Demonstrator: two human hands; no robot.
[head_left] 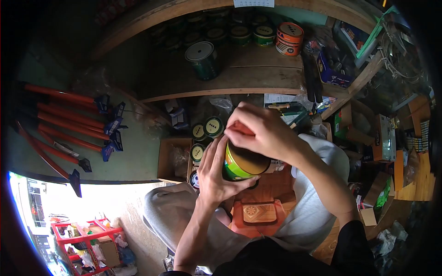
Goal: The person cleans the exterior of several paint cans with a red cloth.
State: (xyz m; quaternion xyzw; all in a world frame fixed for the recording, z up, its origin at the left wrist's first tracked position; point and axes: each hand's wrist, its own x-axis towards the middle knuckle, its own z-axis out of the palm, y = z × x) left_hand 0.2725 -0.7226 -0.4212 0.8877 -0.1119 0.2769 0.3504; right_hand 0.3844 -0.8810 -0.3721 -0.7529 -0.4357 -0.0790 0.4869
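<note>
My left hand [212, 172] is wrapped round the side of a green paint can [237, 166], which is tilted over my lap. The can's round brownish end [251, 160] faces up toward me. Over that end, my right hand [260, 126] has its fingers curled against a bunched reddish cloth-like piece [241, 129]; what exactly it is cannot be made out. Just beyond my left hand stand several smaller cans with pale lids, one marked PAKA [214, 126].
A wooden shelf [258, 76] ahead carries a dark green can [201, 60], an orange can [290, 39] and several others. Orange-handled tools [69, 124] lie at left. An open cardboard box [171, 158] sits by the cans; a red rack [87, 244] stands lower left.
</note>
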